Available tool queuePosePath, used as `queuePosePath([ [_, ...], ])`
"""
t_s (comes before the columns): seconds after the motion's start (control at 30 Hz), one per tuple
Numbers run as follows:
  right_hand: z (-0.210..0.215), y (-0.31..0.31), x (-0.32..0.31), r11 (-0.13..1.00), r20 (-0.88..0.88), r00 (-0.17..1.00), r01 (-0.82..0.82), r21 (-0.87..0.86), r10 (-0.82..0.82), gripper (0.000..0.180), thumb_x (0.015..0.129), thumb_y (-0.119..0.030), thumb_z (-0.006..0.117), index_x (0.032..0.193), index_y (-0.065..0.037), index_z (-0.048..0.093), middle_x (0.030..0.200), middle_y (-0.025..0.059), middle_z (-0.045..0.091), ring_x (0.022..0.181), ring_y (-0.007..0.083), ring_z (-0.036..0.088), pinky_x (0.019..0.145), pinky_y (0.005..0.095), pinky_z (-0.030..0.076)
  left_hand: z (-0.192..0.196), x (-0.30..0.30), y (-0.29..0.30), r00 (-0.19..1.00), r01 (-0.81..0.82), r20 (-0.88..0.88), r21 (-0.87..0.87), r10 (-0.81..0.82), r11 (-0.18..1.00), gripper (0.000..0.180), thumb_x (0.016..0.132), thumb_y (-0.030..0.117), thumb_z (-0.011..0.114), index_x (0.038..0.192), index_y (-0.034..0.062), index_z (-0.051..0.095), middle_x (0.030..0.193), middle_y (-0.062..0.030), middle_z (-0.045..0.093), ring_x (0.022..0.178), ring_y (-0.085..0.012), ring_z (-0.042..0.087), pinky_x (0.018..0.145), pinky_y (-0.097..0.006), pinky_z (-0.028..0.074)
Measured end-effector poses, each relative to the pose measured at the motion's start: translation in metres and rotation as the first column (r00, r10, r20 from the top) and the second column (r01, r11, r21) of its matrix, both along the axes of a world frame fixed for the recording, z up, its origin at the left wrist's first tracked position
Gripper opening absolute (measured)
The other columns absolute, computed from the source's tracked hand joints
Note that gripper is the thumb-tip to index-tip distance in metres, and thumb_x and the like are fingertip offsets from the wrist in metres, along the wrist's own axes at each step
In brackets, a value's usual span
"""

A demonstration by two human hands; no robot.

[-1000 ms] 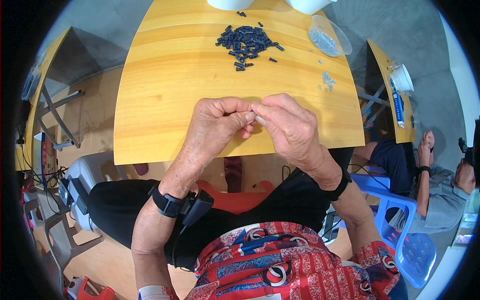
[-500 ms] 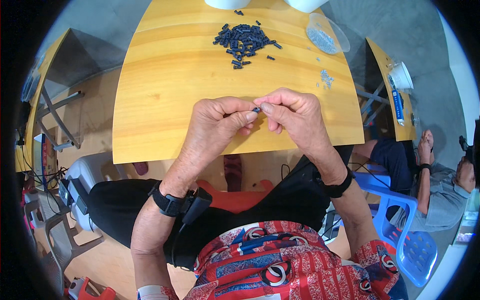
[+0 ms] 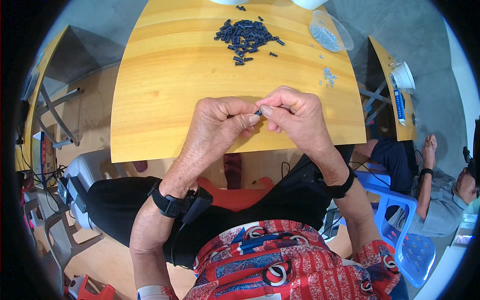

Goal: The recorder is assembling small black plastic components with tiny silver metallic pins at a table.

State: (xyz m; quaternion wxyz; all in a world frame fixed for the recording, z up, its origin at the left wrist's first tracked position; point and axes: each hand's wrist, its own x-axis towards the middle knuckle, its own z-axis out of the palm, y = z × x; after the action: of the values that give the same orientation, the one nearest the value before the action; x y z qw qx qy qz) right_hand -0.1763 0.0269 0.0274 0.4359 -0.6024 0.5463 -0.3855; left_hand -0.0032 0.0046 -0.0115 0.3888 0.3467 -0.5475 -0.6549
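Observation:
Both hands meet above the near part of the wooden table, fingertips almost touching. My left hand pinches a small black plastic piece between thumb and forefinger. My right hand is closed in a pinch at the same piece's end; whether a tiny part sits between its fingertips is hidden. Farther up the table lies a heap of similar black plastic pieces, with several loose ones around it. To the right is a small scatter of tiny silvery metal parts.
A clear plastic tub of silvery parts rests at the table's far right. White containers stand along the far edge. Another person sits to the right by a blue plastic chair. A grey chair stands at left.
The pinching hands stay together around the black piece, with only slight finger movement. The whole view has shifted a little.

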Motion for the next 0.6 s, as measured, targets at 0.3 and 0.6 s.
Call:
queuePosePath([
  [0.3, -0.007, -0.004, 0.003, 0.964, -0.196, 0.980, -0.087, -0.251, 0.038, 0.004, 0.081, 0.002, 0.060, 0.079, 0.003, 0.062, 0.068, 0.0057, 0.055, 0.052, 0.0102, 0.056, 0.048, 0.0226, 0.043, -0.001, -0.003, 0.001, 0.998, -0.036, 0.058, 0.009, 0.035, 0.999, 0.007, 0.084, 0.005, 0.064, 0.083, -0.0004, 0.069, 0.064, -0.0017, 0.063, 0.056, -0.0058, 0.055, 0.052, -0.021, 0.046],
  [0.6, -0.003, -0.005, -0.010, 0.982, 0.119, 0.992, -0.059, 0.180, 0.037, 0.010, 0.085, -0.006, 0.062, 0.087, 0.002, 0.066, 0.066, 0.0028, 0.063, 0.055, 0.0056, 0.057, 0.049, 0.0188, 0.045, 0.001, -0.002, 0.003, 0.998, -0.033, 0.055, -0.078, 0.037, 0.996, 0.008, 0.084, 0.006, 0.065, 0.083, -0.0001, 0.069, 0.065, -0.0021, 0.062, 0.057, -0.0062, 0.055, 0.052, -0.022, 0.044],
])
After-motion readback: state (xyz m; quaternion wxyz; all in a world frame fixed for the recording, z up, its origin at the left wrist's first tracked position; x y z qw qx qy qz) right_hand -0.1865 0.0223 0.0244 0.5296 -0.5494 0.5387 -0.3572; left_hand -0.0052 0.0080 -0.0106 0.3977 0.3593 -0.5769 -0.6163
